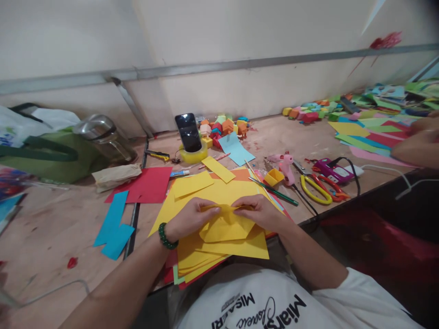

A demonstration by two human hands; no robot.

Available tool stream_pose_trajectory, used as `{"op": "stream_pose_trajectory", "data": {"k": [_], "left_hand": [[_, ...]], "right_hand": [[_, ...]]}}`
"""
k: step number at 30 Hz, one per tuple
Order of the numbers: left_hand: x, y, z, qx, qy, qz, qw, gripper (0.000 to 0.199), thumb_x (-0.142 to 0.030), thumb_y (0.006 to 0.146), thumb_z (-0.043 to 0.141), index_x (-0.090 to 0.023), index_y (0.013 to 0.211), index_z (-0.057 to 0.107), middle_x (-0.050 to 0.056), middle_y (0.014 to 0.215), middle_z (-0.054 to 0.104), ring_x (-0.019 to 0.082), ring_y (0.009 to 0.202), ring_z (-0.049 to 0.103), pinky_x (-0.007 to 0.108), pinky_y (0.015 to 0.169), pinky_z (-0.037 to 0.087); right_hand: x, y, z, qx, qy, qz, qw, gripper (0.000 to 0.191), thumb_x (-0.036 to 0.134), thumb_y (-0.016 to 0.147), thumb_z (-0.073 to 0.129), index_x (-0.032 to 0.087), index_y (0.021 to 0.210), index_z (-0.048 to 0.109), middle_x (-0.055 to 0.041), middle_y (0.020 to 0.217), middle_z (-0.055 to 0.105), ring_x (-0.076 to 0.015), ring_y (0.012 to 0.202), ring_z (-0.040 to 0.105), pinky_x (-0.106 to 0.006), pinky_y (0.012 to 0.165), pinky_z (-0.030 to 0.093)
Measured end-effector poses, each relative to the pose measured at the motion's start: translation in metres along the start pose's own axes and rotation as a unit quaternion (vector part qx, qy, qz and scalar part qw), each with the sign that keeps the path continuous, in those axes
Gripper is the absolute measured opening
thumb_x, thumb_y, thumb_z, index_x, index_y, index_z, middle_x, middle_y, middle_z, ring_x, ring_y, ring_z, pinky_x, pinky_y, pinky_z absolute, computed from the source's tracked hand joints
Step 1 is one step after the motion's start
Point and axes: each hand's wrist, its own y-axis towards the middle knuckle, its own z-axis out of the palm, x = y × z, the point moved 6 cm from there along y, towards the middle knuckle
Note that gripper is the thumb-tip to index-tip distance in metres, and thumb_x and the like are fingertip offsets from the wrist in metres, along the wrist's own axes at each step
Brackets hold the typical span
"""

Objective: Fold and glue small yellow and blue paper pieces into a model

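Note:
A folded piece of yellow paper (224, 227) is held up by its far edge between both of my hands. My left hand (195, 215), below a green bead bracelet (167, 236), pinches its left side with thumb and fingers. On the right side my right hand (259, 210) pinches it the same way. Under them lies a stack of yellow sheets (255, 249) with red and green sheets at its edges. Two loose yellow strips (218, 169) rest at the far end of the stack. A small yellow paper box (273, 177) stands right of the stack, near a green pencil (279, 194).
A phone (188, 132) leans on a tape roll (194, 155), with small paper cubes (227, 126) behind it. To the right are a pink glue gun (286, 167), scissors (315, 189) and a purple power strip (331, 172). Another person's hand (420, 141) is at the far right. Blue strips (115, 221) lie left.

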Motion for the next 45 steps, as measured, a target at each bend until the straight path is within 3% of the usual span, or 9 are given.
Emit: {"op": "stream_pose_trajectory", "data": {"k": [3,6,13,17,24,29,33,39,45], "left_hand": [[-0.005,-0.001,-0.004,-0.062,0.049,0.059,0.995,0.024,-0.030,0.080,0.056,-0.013,0.073,0.071,0.004,0.070,0.066,0.014,0.065,0.057,0.024,0.062,0.044],[-0.010,-0.003,-0.006,-0.107,0.080,0.082,0.988,0.021,-0.024,0.079,0.053,-0.015,0.071,0.071,0.004,0.069,0.066,0.014,0.066,0.058,0.024,0.062,0.046],[-0.028,-0.010,0.005,-0.078,0.124,0.157,0.977,0.028,-0.019,0.085,0.047,-0.016,0.096,0.073,0.009,0.092,0.072,0.019,0.084,0.065,0.030,0.077,0.051],[-0.032,-0.014,0.009,-0.080,0.151,0.182,0.968,0.034,-0.018,0.088,0.045,-0.018,0.111,0.069,0.011,0.105,0.071,0.021,0.093,0.066,0.033,0.084,0.052],[-0.031,-0.016,0.003,-0.155,0.111,0.210,0.959,0.026,-0.015,0.082,0.052,-0.020,0.094,0.074,0.009,0.095,0.071,0.019,0.086,0.067,0.031,0.076,0.055],[-0.033,-0.022,0.003,-0.199,0.154,0.210,0.945,0.017,-0.012,0.078,0.056,-0.019,0.084,0.070,0.006,0.083,0.073,0.017,0.075,0.068,0.028,0.069,0.054],[-0.032,-0.024,0.004,-0.195,0.182,0.183,0.946,0.011,-0.011,0.075,0.057,-0.019,0.079,0.064,0.005,0.090,0.075,0.019,0.083,0.070,0.029,0.072,0.053],[-0.028,-0.022,0.006,-0.169,0.215,0.141,0.951,0.021,-0.015,0.075,0.058,-0.021,0.092,0.068,0.004,0.092,0.076,0.022,0.084,0.070,0.032,0.075,0.053],[-0.019,-0.020,0.008,-0.178,0.187,0.102,0.961,0.016,-0.015,0.074,0.056,-0.020,0.079,0.071,0.004,0.085,0.076,0.019,0.080,0.069,0.027,0.070,0.052]], "right_hand": [[0.007,-0.005,-0.002,-0.020,-0.056,-0.040,0.997,0.017,0.025,0.082,0.057,0.020,0.094,0.068,-0.0041,0.092,0.072,-0.0177,0.084,0.065,-0.029,0.077,0.050],[0.016,-0.009,-0.009,-0.057,-0.083,-0.067,0.993,0.013,0.016,0.079,0.053,0.019,0.086,0.063,-0.0036,0.084,0.068,-0.0154,0.079,0.062,-0.026,0.070,0.050],[0.032,-0.012,-0.010,-0.099,-0.099,-0.152,0.978,0.023,0.005,0.070,0.045,0.021,0.076,0.060,-0.0025,0.076,0.065,-0.0147,0.072,0.062,-0.026,0.065,0.049],[0.038,-0.014,-0.007,-0.135,-0.139,-0.182,0.964,0.028,0.003,0.072,0.044,0.022,0.082,0.061,-0.0022,0.079,0.068,-0.0162,0.076,0.064,-0.029,0.068,0.052],[0.038,-0.018,-0.005,-0.184,-0.178,-0.171,0.951,0.039,0.008,0.079,0.046,0.024,0.114,0.054,-0.0021,0.089,0.071,-0.0160,0.082,0.069,-0.031,0.078,0.056],[0.046,-0.020,-0.001,-0.195,-0.193,-0.184,0.944,0.053,0.007,0.080,0.047,0.027,0.129,0.042,-0.0020,0.095,0.069,-0.0158,0.084,0.068,-0.030,0.079,0.057],[0.048,-0.019,0.006,-0.172,-0.184,-0.195,0.948,0.061,0.006,0.079,0.046,0.029,0.135,0.036,-0.0030,0.100,0.066,-0.0154,0.080,0.067,-0.030,0.074,0.058],[0.052,-0.017,0.012,-0.139,-0.193,-0.239,0.941,0.060,0.005,0.084,0.045,0.028,0.138,0.033,-0.0046,0.100,0.064,-0.0155,0.087,0.066,-0.029,0.076,0.058],[0.048,-0.021,0.016,-0.108,-0.168,-0.207,0.958,0.057,0.018,0.085,0.055,0.023,0.137,0.034,-0.0067,0.102,0.067,-0.0177,0.092,0.067,-0.031,0.081,0.057]]}}
